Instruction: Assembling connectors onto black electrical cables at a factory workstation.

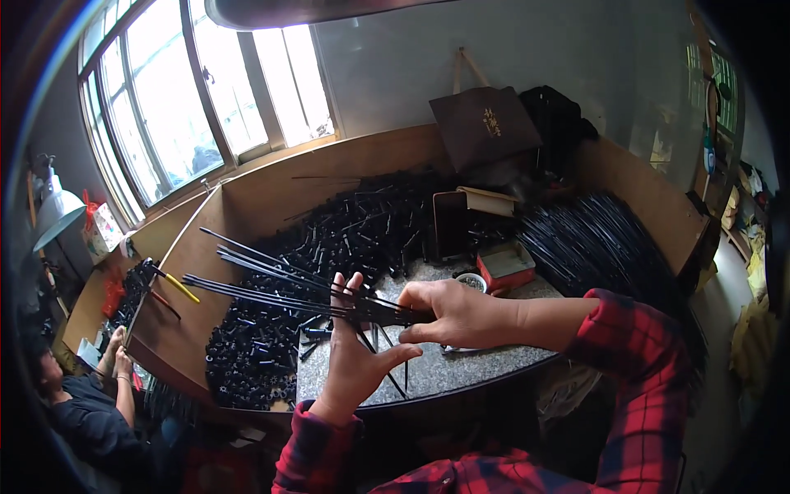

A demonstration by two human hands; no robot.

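Observation:
A bundle of thin black rods [255, 295] reaches from my hands toward the left, its far ends fanned out in the air. My right hand [448, 311] is closed around the near end of the bundle. My left hand [350, 346] is raised with fingers stretched up and thumb spread away; the rods cross it at the fingers without being wrapped. A few rods slant down below my hands over the speckled grey worktop [485, 360]. The rods' gripped ends are hidden inside my right hand.
Small black parts [255, 354] are heaped left and behind. More black rods [605, 247] lie in a pile at right. A red box [504, 267], a small round dish [471, 282] and a phone-like dark slab [449, 225] stand beyond my hands. Another person [99, 403] works beyond the wooden partition [169, 346].

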